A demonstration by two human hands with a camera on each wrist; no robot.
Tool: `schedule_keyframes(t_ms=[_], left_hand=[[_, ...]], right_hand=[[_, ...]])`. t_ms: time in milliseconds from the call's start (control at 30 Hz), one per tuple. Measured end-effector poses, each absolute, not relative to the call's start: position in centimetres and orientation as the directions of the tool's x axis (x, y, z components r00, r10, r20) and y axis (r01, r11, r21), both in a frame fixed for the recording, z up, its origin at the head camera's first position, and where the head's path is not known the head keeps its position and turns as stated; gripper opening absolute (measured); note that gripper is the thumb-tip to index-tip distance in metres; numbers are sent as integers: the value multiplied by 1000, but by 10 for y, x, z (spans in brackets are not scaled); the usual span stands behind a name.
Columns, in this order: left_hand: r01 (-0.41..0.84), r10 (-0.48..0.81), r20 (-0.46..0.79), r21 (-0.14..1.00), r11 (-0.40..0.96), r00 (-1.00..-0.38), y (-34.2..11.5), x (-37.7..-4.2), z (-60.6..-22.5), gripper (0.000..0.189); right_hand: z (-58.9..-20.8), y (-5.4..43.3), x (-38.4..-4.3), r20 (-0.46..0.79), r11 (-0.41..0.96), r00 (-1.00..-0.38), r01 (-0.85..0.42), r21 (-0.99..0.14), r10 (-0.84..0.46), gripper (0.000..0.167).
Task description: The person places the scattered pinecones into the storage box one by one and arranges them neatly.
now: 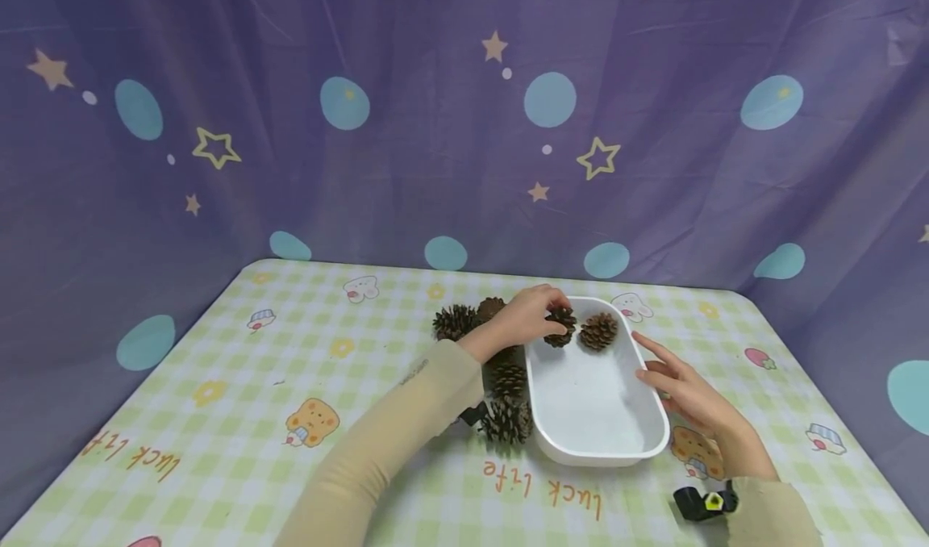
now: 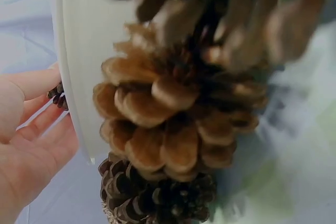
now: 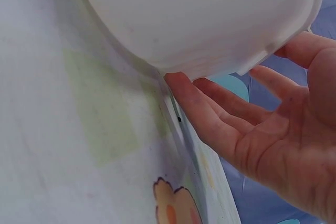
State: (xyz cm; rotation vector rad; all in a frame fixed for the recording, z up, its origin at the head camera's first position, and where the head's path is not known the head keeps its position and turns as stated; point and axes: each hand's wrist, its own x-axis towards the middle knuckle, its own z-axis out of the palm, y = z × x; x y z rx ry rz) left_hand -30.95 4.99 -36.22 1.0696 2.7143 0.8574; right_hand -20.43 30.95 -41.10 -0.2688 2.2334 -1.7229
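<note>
My left hand (image 1: 527, 315) pinches a pine cone (image 1: 561, 339) inside the tub (image 1: 591, 406); my right hand (image 1: 685, 390), fingers outstretched, touches its side, likely steadying it.

Left hand (image 2: 39, 145) grips a mostly hidden dark pinecone (image 2: 58, 96) just past the rim of the white container (image 2: 84, 51). Along the container's outer edge: brown pinecone (image 2: 152, 108), grey-brown pinecone (image 2: 147, 195), blurred pinecone (image 2: 236, 32) near the lens. Cloth (image 2: 296, 156) out of focus.
</note>
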Motion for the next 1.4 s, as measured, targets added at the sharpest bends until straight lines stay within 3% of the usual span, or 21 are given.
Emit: schedule_keyframes(t_ms=[467, 1400], left_hand=[[608, 674, 57, 493, 622, -736, 54, -324, -361, 36], [663, 711, 72, 435, 609, -700, 67, -333, -379, 34]], right_hand=[[-411, 310, -204, -130, 248, -935, 48, -968, -330, 67], [-415, 311, -205, -115, 234, -936, 36, -971, -332, 65]])
